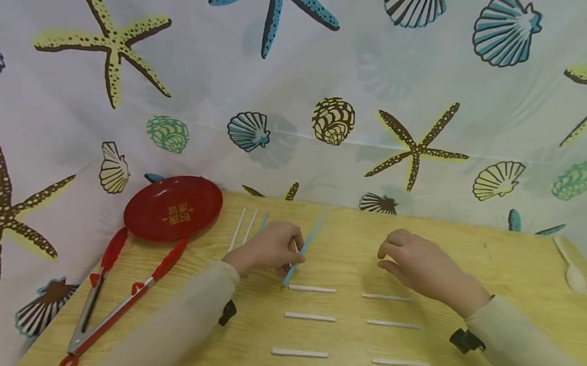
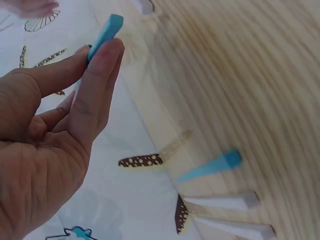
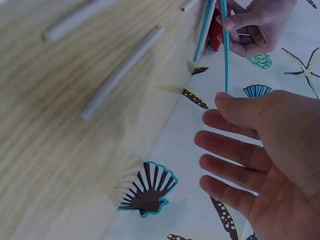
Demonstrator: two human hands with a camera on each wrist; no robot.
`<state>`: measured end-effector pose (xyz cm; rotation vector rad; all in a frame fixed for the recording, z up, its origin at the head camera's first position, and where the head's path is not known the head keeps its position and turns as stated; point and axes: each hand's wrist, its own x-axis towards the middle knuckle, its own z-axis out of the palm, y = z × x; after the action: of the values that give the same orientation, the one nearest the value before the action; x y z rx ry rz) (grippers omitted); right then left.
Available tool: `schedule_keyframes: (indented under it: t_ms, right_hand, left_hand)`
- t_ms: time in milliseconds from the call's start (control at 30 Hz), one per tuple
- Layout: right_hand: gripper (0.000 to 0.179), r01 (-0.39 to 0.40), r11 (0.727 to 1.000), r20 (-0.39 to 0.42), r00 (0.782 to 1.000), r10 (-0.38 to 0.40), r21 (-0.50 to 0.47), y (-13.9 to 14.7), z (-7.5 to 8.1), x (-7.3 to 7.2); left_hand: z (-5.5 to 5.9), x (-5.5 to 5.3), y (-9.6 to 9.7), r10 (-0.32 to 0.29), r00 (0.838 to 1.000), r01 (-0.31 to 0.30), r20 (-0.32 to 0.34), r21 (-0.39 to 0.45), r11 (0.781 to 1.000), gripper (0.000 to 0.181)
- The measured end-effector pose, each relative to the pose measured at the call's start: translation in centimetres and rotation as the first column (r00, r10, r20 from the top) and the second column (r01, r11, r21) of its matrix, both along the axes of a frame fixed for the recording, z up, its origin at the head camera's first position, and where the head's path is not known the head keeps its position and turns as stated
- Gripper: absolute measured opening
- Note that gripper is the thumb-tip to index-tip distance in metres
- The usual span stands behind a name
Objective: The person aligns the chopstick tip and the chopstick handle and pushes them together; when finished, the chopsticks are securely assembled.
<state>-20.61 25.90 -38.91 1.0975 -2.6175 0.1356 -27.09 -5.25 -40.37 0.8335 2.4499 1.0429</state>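
My left hand (image 1: pixel 274 248) pinches a slim blue stick (image 2: pixel 106 34) between thumb and fingertips, holding it slanted over the table. Beside that hand, a second blue stick (image 1: pixel 263 221) lies near the table's back edge with two white sticks (image 1: pixel 249 225) to its left. My right hand (image 1: pixel 417 262) hovers over the right part of the table, holding nothing, its fingers loosely bent. Below the hands, short white sticks lie crosswise in two columns: several in the left column (image 1: pixel 310 317) and three in the right column (image 1: pixel 393 324).
A red oval plate (image 1: pixel 145 218) stands at the back left. Red-and-silver tongs (image 1: pixel 110 318) lie spread in front of it, their red ends reaching toward its rim. At the far right is a pale spoon (image 1: pixel 575 278). Sea-patterned cloth (image 1: pixel 287 81) hangs behind the wooden table.
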Motion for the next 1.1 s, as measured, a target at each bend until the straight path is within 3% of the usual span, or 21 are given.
schedule_keyframes:
  t_ms: [167,333,400,567,667,933,1100]
  right_hand:
    - [0.012,0.015,1.000,0.197,0.980,-0.017,0.013,0.3,-0.4,0.9]
    - [0.016,0.027,0.999,0.406,0.913,-0.039,0.034,0.3,-0.6,0.9]
    - [0.017,0.034,0.999,0.447,0.893,-0.047,0.037,0.3,-1.0,0.9]
    - [0.017,0.064,0.997,0.493,0.867,-0.072,0.033,0.4,-1.9,0.9]
    - [0.017,0.075,0.997,0.496,0.864,-0.080,0.031,0.4,-2.1,0.9]
    - [0.016,0.025,1.000,0.457,0.889,-0.022,0.000,0.9,-2.3,0.9]
    - [0.016,-0.003,1.000,0.445,0.895,0.010,-0.017,1.0,-2.6,1.0]
  left_hand:
    - [-0.1,-0.6,-1.7,0.079,0.996,-0.078,0.047,-0.019,0.997,0.013]
    - [0.1,-1.1,-2.5,0.139,0.989,-0.134,0.057,-0.083,0.987,0.012]
    - [-0.1,-1.4,-2.8,0.151,0.987,-0.145,0.057,-0.105,0.984,0.012]
    - [-0.6,-1.8,-3.2,0.163,0.986,-0.155,0.042,-0.154,0.976,0.011]
    - [-0.5,-1.8,-3.3,0.163,0.986,-0.155,0.027,-0.192,0.969,0.015]
    - [-0.6,-2.1,-2.9,0.179,0.983,-0.181,-0.033,-0.244,0.953,0.025]
    - [-0.5,-2.1,-2.5,0.227,0.973,-0.231,-0.044,-0.262,0.937,0.016]
